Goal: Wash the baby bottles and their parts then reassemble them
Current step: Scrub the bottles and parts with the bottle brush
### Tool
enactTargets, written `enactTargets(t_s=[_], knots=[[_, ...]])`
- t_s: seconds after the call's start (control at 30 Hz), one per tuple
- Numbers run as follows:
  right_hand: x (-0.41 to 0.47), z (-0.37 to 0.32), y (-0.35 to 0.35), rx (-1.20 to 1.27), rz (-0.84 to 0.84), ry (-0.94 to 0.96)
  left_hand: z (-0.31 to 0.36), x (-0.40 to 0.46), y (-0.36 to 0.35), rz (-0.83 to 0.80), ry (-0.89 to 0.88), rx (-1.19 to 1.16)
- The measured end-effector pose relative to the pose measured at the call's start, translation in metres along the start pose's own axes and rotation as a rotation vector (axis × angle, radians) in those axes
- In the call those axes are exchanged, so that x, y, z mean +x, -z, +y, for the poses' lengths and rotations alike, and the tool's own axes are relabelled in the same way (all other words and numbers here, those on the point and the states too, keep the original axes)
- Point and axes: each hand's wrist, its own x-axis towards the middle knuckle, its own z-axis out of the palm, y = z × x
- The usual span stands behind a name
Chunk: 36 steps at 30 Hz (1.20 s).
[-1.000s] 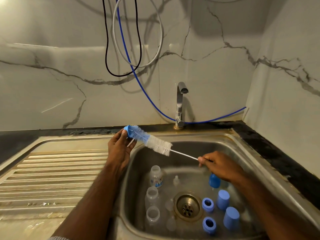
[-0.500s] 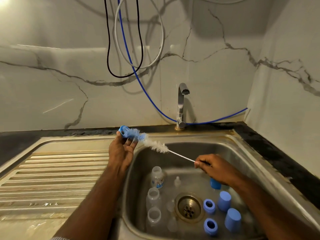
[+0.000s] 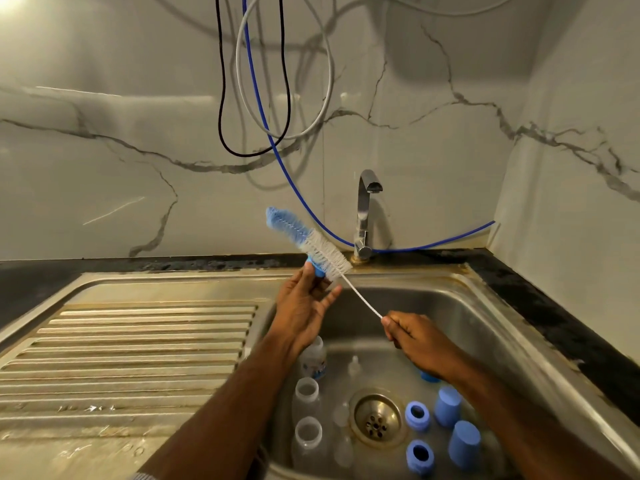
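Note:
My right hand (image 3: 417, 344) grips the thin wire handle of a bottle brush (image 3: 306, 240) with blue and white bristles, which points up and to the left over the sink. My left hand (image 3: 303, 308) is at the lower end of the bristles and pinches a small blue piece (image 3: 317, 270) in its fingertips. In the sink basin (image 3: 460, 327) lie three clear bottles (image 3: 306, 393), clear nipples (image 3: 341, 415), two blue rings (image 3: 417, 415) and blue caps (image 3: 464, 443). One more blue part is half hidden under my right wrist.
A chrome faucet (image 3: 365, 216) stands behind the basin, with no water running. The drain (image 3: 377, 419) sits mid-basin. A ribbed steel drainboard (image 3: 138, 348) extends to the left. Black, grey and blue hoses (image 3: 277, 143) hang on the marble wall.
The brush head has swung upward and now stands steeper. My left hand slid from the blue tip to the base of the bristles. My right hand drew closer to me.

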Motion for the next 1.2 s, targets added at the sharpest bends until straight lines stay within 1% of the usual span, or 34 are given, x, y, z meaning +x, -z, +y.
enactTargets(t_s=[0.17,0.3,0.47,0.57,0.67,0.7,0.73,0.77,0.83,0.87,0.9,0.93,0.97,1.03,1.07,1.1,1.13,1.17,1.2], knots=[[0.000,0.005,0.016,-0.043,-0.012,-0.012,0.016,0.005,0.010,0.057,-0.089,-0.048],[-0.001,0.000,0.009,-0.049,0.019,0.031,0.010,-0.004,0.006,-0.011,-0.072,0.137],[0.002,-0.004,0.008,-0.052,0.099,0.026,-0.013,-0.011,-0.006,-0.095,0.002,0.277],[0.000,-0.003,0.007,-0.040,0.074,0.006,-0.014,-0.011,-0.010,-0.086,0.024,0.222],[-0.001,-0.009,0.002,0.005,-0.019,-0.004,-0.010,-0.007,-0.010,-0.006,-0.024,0.052],[-0.001,-0.011,0.001,0.030,-0.045,-0.016,-0.009,-0.007,-0.010,0.020,-0.065,0.075],[-0.001,-0.013,0.000,0.076,-0.074,-0.045,-0.009,-0.007,-0.010,0.050,-0.135,0.201],[-0.002,-0.015,0.000,0.151,-0.114,-0.095,-0.010,-0.009,-0.010,0.080,-0.240,0.419],[-0.004,-0.017,-0.001,0.332,-0.219,-0.214,-0.018,-0.010,-0.006,0.088,-0.453,0.875],[-0.005,-0.018,-0.001,0.381,-0.252,-0.244,-0.021,-0.010,-0.005,0.091,-0.512,0.987],[-0.005,-0.018,-0.001,0.385,-0.258,-0.246,-0.023,-0.010,-0.004,0.091,-0.514,0.994],[-0.005,-0.017,-0.001,0.334,-0.230,-0.216,-0.022,-0.009,-0.004,0.080,-0.455,0.909],[-0.004,-0.015,0.000,0.232,-0.175,-0.161,-0.019,-0.009,-0.006,0.047,-0.336,0.737],[-0.002,-0.008,0.003,0.009,-0.058,-0.055,-0.011,-0.008,-0.007,-0.035,-0.028,0.362],[-0.001,-0.005,0.005,-0.048,-0.022,-0.029,-0.007,-0.009,-0.006,-0.056,0.102,0.244],[-0.002,-0.003,0.007,-0.067,-0.004,-0.013,-0.002,-0.009,-0.005,-0.067,0.200,0.182],[-0.002,-0.001,0.009,-0.072,0.002,0.002,0.001,-0.009,-0.004,-0.075,0.255,0.159],[-0.002,-0.001,0.009,-0.070,0.000,0.019,0.002,-0.009,-0.004,-0.076,0.272,0.146],[-0.002,-0.002,0.009,-0.063,-0.007,0.031,0.001,-0.009,-0.005,-0.064,0.250,0.139]])
